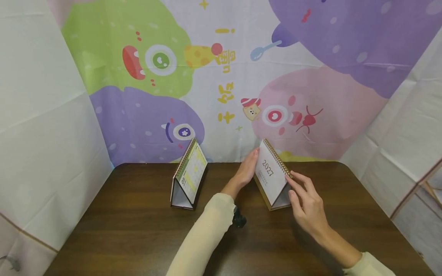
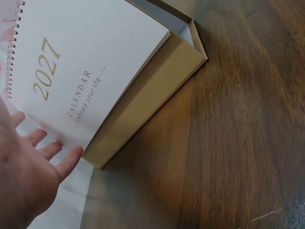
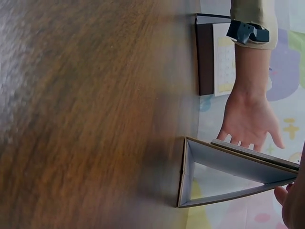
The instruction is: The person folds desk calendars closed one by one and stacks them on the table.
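1 white 2027 calendar (image 1: 268, 170) + 1 yellow-and-green calendar (image 1: 193, 172) = 2 desk calendars. 1 left hand (image 1: 247, 168) + 1 right hand (image 1: 309, 209) = 2 hands, 1 person. 2 pale sleeves (image 1: 203, 234). 1 black wrist device (image 3: 248, 32) visible. 1 brown table (image 1: 138, 234). 1 printed backdrop (image 1: 238, 76): 1 green creature (image 1: 165, 23) + 2 purple creatures (image 1: 138, 115) + 1 pink creature (image 1: 321, 88) = 4 creatures. Also printed: 1 blue spoon (image 1: 256, 54), 3 yellow characters (image 1: 226, 116), 1 yellow exclamation mark (image 1: 222, 31). 2 white side sheets (image 1: 38, 96). 2027 cover: 3 text lines (image 2: 46, 69).
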`<action>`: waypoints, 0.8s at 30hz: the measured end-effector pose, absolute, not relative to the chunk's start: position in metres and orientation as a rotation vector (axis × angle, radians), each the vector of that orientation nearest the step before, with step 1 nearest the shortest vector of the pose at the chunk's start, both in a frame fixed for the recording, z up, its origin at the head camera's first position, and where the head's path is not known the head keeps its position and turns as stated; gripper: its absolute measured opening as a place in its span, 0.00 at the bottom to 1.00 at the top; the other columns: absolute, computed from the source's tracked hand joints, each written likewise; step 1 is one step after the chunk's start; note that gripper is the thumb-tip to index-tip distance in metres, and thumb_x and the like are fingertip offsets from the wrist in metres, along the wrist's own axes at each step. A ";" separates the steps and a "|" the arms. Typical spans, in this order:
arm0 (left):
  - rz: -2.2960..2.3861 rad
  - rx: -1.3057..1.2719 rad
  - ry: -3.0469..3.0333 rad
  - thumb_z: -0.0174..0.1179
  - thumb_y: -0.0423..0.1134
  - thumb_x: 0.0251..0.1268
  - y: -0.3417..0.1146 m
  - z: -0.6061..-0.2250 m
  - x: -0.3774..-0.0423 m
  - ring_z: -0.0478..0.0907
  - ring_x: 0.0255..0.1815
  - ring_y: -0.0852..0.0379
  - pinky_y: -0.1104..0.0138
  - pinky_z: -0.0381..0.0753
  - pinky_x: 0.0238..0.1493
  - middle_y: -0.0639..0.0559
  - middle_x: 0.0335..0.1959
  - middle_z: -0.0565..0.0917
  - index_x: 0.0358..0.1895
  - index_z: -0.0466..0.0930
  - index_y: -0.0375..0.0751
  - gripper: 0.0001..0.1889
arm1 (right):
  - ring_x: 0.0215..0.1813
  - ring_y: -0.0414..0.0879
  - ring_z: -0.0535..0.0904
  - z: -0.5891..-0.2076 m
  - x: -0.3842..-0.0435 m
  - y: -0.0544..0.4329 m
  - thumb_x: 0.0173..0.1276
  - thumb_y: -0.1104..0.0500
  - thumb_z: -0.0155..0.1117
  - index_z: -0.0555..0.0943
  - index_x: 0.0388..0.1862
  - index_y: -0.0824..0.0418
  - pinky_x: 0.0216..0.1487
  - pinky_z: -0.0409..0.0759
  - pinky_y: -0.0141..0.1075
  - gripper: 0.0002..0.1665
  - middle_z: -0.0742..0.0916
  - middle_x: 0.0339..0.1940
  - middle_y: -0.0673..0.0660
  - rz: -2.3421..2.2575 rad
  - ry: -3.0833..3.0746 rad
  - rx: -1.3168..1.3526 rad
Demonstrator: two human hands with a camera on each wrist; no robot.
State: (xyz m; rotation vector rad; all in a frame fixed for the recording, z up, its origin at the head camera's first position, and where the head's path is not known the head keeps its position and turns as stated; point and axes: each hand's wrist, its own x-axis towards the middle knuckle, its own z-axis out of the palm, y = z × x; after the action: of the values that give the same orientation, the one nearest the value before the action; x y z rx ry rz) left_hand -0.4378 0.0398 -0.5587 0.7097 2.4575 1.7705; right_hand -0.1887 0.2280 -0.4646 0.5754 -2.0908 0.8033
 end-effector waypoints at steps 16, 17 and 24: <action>1.737 0.636 2.596 0.24 0.66 0.94 0.028 -0.522 -0.393 0.61 0.94 0.47 0.49 0.57 0.96 0.48 0.93 0.66 0.91 0.63 0.47 0.40 | 0.78 0.28 0.78 -0.463 -0.194 0.234 0.75 0.75 0.62 0.86 0.70 0.70 0.76 0.66 0.12 0.26 0.88 0.70 0.70 0.878 -2.073 0.584; 1.726 0.637 2.612 0.23 0.65 0.94 0.027 -0.523 -0.394 0.61 0.94 0.47 0.50 0.58 0.96 0.48 0.93 0.66 0.91 0.63 0.47 0.39 | 0.78 0.29 0.78 -0.463 -0.195 0.234 0.75 0.75 0.62 0.86 0.70 0.70 0.76 0.66 0.12 0.26 0.87 0.70 0.70 0.877 -2.075 0.580; 1.660 0.564 2.742 0.18 0.67 0.93 0.026 -0.537 -0.402 0.65 0.93 0.48 0.52 0.60 0.95 0.48 0.90 0.70 0.88 0.69 0.50 0.42 | 0.77 0.30 0.79 -0.463 -0.198 0.239 0.74 0.75 0.62 0.86 0.71 0.71 0.76 0.66 0.12 0.27 0.87 0.70 0.70 0.860 -2.047 0.578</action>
State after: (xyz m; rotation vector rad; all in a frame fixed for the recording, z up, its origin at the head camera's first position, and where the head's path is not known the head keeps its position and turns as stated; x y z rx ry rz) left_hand -0.4016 0.0257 -0.5366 0.5636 2.7420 1.6601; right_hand -0.1984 0.2391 -0.4626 0.5775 -2.0466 0.8596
